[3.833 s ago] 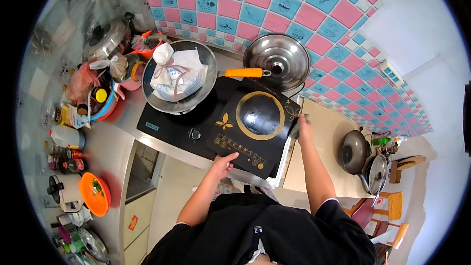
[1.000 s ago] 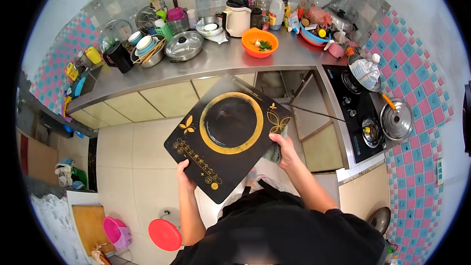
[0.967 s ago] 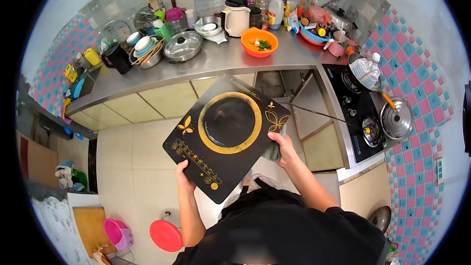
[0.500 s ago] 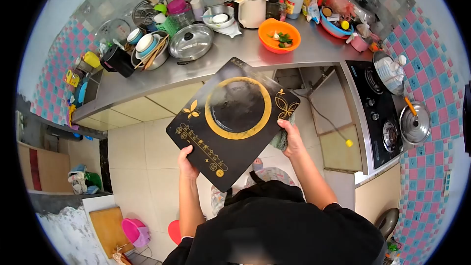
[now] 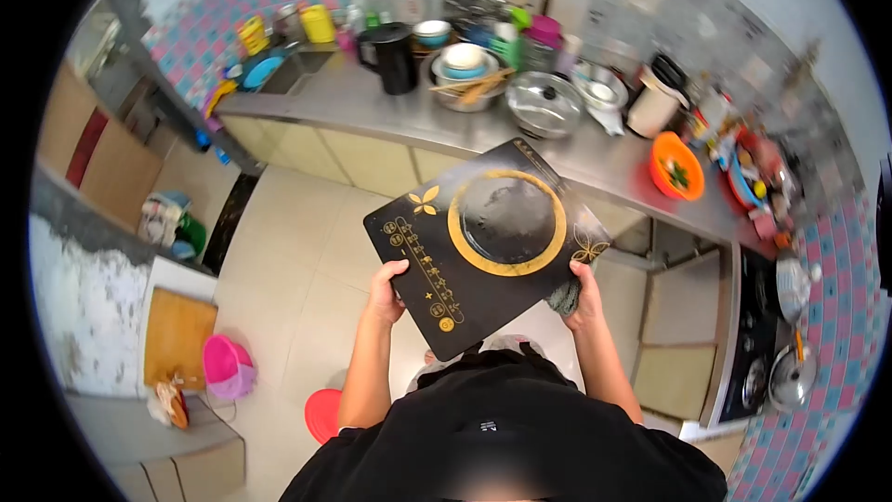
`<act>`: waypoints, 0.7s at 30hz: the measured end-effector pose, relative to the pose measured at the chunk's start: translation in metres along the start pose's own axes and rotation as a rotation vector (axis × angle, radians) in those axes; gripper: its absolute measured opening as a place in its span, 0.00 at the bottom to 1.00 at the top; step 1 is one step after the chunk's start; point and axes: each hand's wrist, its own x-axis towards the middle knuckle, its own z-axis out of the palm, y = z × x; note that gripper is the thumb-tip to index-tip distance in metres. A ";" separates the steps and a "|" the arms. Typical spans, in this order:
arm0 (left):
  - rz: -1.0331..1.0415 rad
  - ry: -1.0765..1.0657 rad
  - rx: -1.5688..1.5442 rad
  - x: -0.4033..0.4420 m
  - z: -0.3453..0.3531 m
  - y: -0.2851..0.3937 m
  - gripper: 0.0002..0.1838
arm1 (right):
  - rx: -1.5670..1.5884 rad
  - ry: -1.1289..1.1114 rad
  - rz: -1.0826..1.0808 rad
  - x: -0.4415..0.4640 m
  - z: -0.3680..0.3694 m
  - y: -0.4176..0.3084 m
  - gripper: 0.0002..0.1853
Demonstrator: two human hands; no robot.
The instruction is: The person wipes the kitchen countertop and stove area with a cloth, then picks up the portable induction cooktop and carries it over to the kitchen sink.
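I hold a black induction cooker in front of me, tilted, with its glass top facing up. A gold ring, gold leaf patterns and a row of printed control symbols mark its top, and hazy smears show inside the ring. My left hand grips its left edge beside the symbols, thumb on top. On the right edge my right hand is closed, with a grey-green cloth bunched beneath the cooker by its fingers. Both hands' fingers are partly hidden under the cooker.
A steel counter runs ahead, holding a black kettle, a lidded pan, stacked bowls and an orange basin. A gas stove stands right. A pink bucket and red stool are on the floor left.
My view has turned left, bringing the sink and the doorway side further into sight. The induction cooker stays in both hands, which keep about the same grip.
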 end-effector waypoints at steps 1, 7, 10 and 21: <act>0.024 0.031 -0.022 -0.005 -0.020 0.008 0.24 | -0.013 -0.051 0.025 0.006 0.018 0.014 0.16; 0.173 0.167 -0.185 -0.045 -0.145 0.057 0.24 | -0.131 -0.195 0.146 0.046 0.126 0.112 0.17; 0.340 0.328 -0.248 -0.069 -0.165 0.092 0.18 | -0.232 -0.232 0.184 0.074 0.182 0.158 0.13; 0.620 0.516 -0.371 -0.050 -0.281 0.208 0.21 | -0.306 -0.474 0.423 0.213 0.378 0.291 0.16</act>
